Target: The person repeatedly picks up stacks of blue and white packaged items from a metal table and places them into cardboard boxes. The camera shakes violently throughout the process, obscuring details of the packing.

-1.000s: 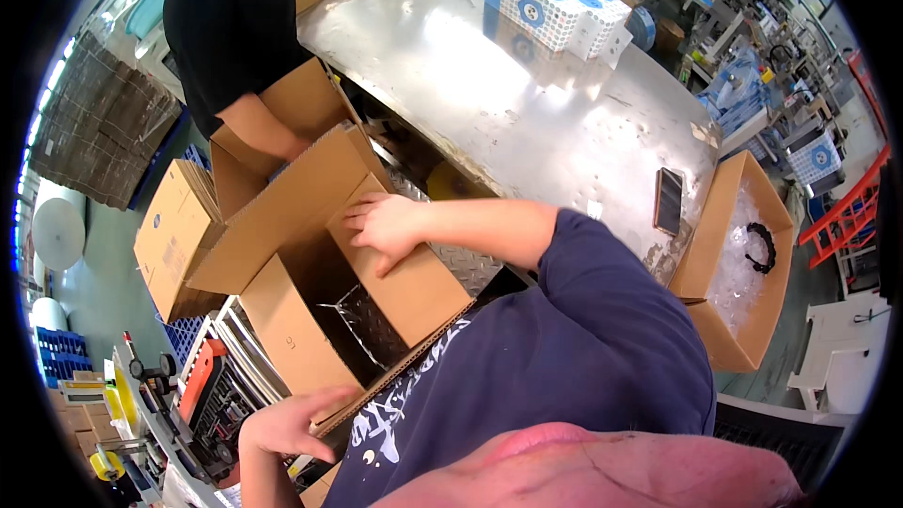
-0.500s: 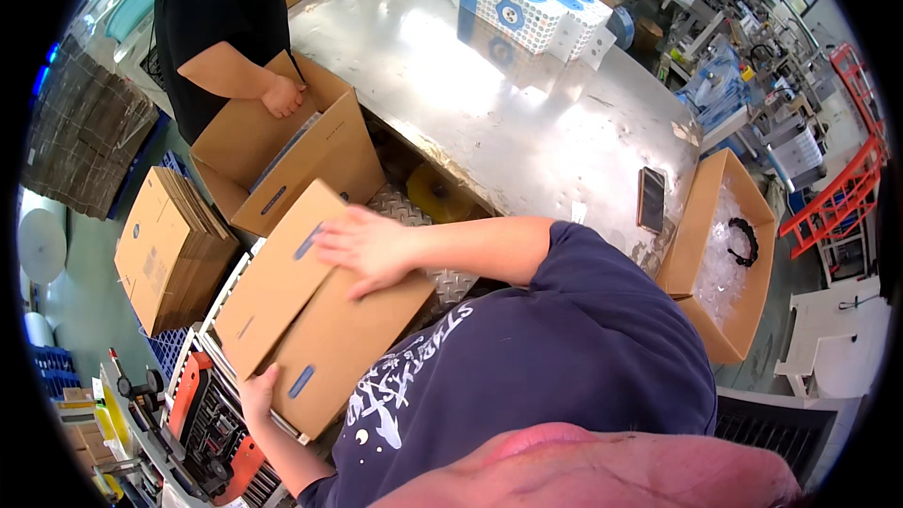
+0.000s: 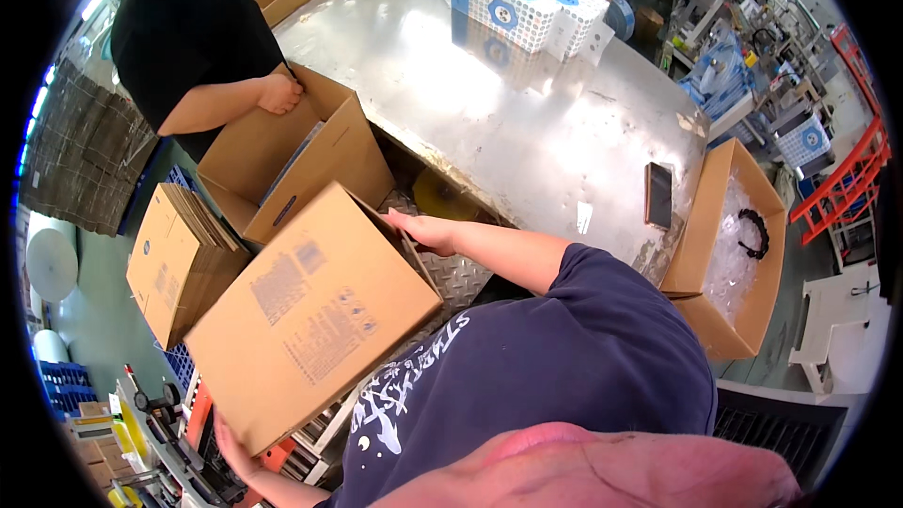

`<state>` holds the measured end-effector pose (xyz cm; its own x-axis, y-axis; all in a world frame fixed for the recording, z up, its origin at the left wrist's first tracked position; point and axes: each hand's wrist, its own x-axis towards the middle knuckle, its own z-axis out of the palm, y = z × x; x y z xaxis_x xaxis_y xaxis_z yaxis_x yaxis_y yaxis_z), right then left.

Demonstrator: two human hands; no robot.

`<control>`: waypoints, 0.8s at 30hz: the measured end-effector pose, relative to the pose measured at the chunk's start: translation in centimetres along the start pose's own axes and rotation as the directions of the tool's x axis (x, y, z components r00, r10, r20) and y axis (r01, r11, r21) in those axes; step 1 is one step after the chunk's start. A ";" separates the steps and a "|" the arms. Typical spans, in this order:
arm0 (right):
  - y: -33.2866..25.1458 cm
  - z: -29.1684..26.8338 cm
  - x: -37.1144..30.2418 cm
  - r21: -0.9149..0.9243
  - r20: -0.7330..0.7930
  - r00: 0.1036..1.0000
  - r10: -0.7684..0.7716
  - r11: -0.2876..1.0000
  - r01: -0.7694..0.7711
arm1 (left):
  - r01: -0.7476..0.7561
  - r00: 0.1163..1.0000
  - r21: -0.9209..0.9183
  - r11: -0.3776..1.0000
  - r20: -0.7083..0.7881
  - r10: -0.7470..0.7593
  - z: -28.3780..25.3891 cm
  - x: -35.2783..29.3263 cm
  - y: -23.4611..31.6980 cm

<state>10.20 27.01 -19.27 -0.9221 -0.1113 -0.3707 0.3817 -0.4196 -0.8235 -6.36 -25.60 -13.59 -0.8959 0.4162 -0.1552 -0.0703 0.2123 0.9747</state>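
Observation:
A brown cardboard box (image 3: 301,320), one printed side facing up, is tilted in front of me. My left hand (image 3: 232,444) grips its lower left edge; the fingertips are partly hidden by the box. At the far right edge, my right hand (image 3: 425,231) has its fingers at the box's opening, with loose flaps beside it. Just beyond stands an open carton (image 3: 329,165) with a flat grey sheet or panel inside. A co-worker's hand (image 3: 280,92) holds that carton's rim.
The metal table (image 3: 423,85) bears blue-and-white boxes (image 3: 508,5) and a phone (image 3: 658,196). A carton of clear plastic pieces (image 3: 724,273) stands at the right. Flattened cartons (image 3: 174,254) stack at the left, above an orange-and-grey roller machine (image 3: 198,423).
The box has been turned over, from its flaps facing up to its printed side. My right hand has shifted from atop the flaps to the far right edge; my left hand moved lower.

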 end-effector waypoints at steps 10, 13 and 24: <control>-9.4 2.4 -3.7 -0.951 0.085 0.880 -0.467 0.226 0.212 | -0.213 0.568 0.105 0.971 0.822 0.035 17.8 4.1 5.8; -5.8 -4.7 -5.0 -0.987 -0.019 0.920 -0.390 0.155 0.045 | -0.317 0.865 0.593 0.740 0.501 -0.032 16.6 4.7 -3.6; 7.6 1.6 -5.2 -0.828 -0.518 0.839 -0.169 0.344 -0.442 | 0.043 0.999 0.565 0.824 -0.039 -0.025 11.0 4.8 -20.8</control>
<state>17.83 22.99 -22.90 -0.8048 0.4438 -0.3943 0.5918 0.6513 -0.4750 -4.41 -18.28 -36.41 -0.9102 0.3760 -0.1736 0.1512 0.6920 0.7058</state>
